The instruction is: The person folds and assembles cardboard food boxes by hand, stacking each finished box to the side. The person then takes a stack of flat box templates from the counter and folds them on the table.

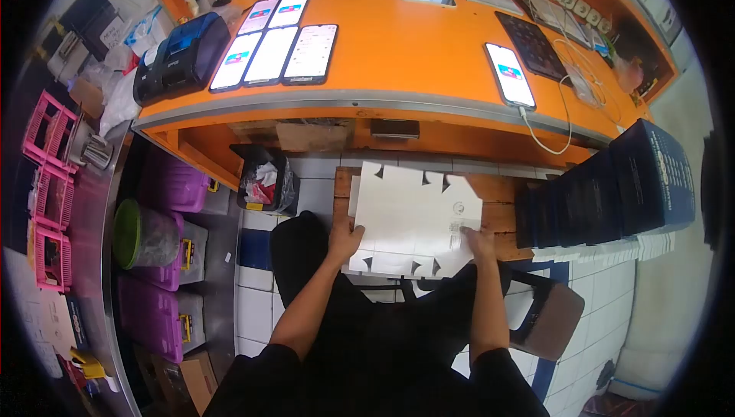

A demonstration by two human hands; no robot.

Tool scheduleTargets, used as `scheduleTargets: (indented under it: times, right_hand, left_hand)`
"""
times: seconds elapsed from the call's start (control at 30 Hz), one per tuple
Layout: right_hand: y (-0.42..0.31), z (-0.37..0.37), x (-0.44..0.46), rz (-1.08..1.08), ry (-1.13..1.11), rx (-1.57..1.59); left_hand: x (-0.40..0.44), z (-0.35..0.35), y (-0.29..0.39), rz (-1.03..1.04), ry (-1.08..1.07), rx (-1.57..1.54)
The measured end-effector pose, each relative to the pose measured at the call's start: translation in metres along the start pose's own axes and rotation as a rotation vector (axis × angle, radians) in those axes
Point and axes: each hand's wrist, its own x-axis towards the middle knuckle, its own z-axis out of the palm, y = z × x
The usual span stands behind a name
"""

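A flat white cardboard box blank (409,214) with notched edges and small printed marks lies level in front of me, over my lap. My left hand (346,241) is closed on its left edge, thumb on top and the other fingers hidden underneath. At the lower right edge, my right hand (480,244) grips the same blank, its fingers partly out of sight. Another white sheet edge shows under it on the left. Beneath is a low wooden bench (501,222). To the right stands a stack of dark blue boxes (605,187) with white flaps at the bottom.
An orange desk (398,50) ahead carries several lit phones (272,53), a label printer (184,57), a charging phone (510,74) and a dark tablet (534,46). Left are a trash bin (268,187), a green-rimmed container (145,233), purple-lidded boxes (149,317) and pink baskets (52,187).
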Motion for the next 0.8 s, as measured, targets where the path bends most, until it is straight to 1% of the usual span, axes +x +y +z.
scheduleTargets:
  times: [0.07, 0.1, 0.13, 0.17, 0.2, 0.23, 0.27, 0.3, 0.37, 0.4, 0.47, 0.53, 0.6, 0.63, 0.7, 0.77, 0.8]
  right_hand:
    - [0.027, 0.001, 0.022, -0.051, 0.036, -0.053]
    - [0.043, -0.001, 0.033, -0.096, 0.074, -0.106]
    - [0.042, -0.001, 0.033, -0.084, 0.051, -0.259]
    - [0.044, 0.002, 0.028, -0.089, 0.053, -0.260]
    - [0.028, 0.018, 0.001, -0.239, 0.262, -0.613]
    - [0.014, 0.034, -0.028, -0.385, 0.470, -0.967]
    - [0.014, 0.042, -0.045, -0.600, 0.192, -0.877]
    - [0.016, 0.049, -0.065, -0.797, -0.090, -0.768]
    - [-0.010, 0.077, -0.122, -0.923, -0.410, -0.903]
    - [-0.005, 0.088, -0.132, -0.915, -0.402, -0.904]
    - [0.010, 0.106, -0.145, -1.128, -0.251, -1.173]
    - [0.027, 0.112, -0.134, -1.111, -0.220, -1.147]
    - [0.038, 0.114, -0.127, -1.092, -0.191, -1.134]
    - [0.039, 0.113, -0.125, -1.122, -0.209, -1.138]
    - [0.038, 0.108, -0.121, -1.153, -0.222, -1.154]
    - [0.037, 0.106, -0.121, -1.239, -0.237, -1.106]
    - [0.038, 0.105, -0.122, -1.239, -0.243, -1.111]
  left_hand:
    - [0.015, 0.017, -0.015, -0.117, -0.078, 0.014]
    - [0.017, 0.021, -0.019, -0.113, -0.077, 0.011]
    - [0.018, 0.023, -0.022, -0.162, -0.097, 0.025]
    - [0.021, 0.025, -0.026, -0.211, -0.117, 0.038]
    - [0.024, 0.026, -0.028, -0.211, -0.117, 0.034]
    - [0.024, 0.028, -0.032, -0.227, -0.122, -0.036]
    - [0.023, 0.029, -0.038, -0.247, -0.132, -0.105]
    - [0.023, 0.032, -0.048, -0.254, -0.144, -0.104]
    - [0.032, 0.041, -0.062, -0.305, -0.212, -0.328]
    - [0.022, 0.029, -0.038, -0.330, -0.220, -0.444]
    - [0.023, 0.031, -0.041, -0.327, -0.230, -0.448]
    - [0.023, 0.025, -0.044, -0.329, -0.222, -0.452]
    - [0.020, 0.022, -0.041, -0.338, -0.265, -0.438]
    - [0.019, 0.021, -0.039, -0.337, -0.267, -0.441]
    - [0.018, 0.021, -0.039, -0.425, -0.300, -0.509]
    - [0.018, 0.023, -0.044, -0.391, -0.302, -0.472]
    - [0.017, 0.026, -0.049, -0.359, -0.300, -0.427]
